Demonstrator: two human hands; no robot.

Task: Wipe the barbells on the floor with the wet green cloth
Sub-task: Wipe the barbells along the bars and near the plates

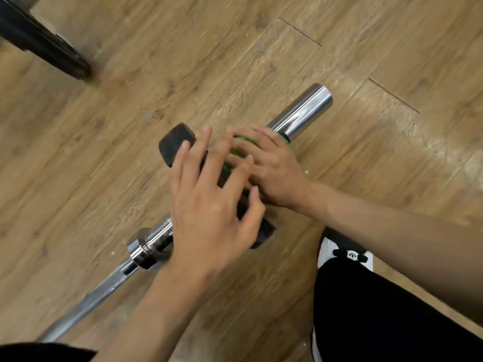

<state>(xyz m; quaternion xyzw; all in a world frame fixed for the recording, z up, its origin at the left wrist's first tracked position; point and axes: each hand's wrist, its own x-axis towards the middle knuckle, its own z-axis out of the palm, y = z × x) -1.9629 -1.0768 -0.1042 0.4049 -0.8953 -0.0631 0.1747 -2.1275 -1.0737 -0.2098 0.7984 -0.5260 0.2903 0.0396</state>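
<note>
A chrome barbell (303, 111) lies diagonally on the wooden floor, its shaft (78, 309) running to the lower left. A black weight plate (177, 145) sits on its sleeve. My left hand (209, 205) hovers over or rests on the plate with fingers spread and straight. My right hand (271, 168) curls over a green item (235, 152) wrapped round the sleeve just outside the plate. Most of that green item is hidden under my fingers, so I cannot tell whether it is cloth or a collar.
A dark piece of gym equipment (44, 40) stands at the top left. My leg in black trousers (379, 309) and a white shoe (326, 254) are at the lower right, close to the plate. Wooden floor (392, 61) stretches beyond the sleeve's end.
</note>
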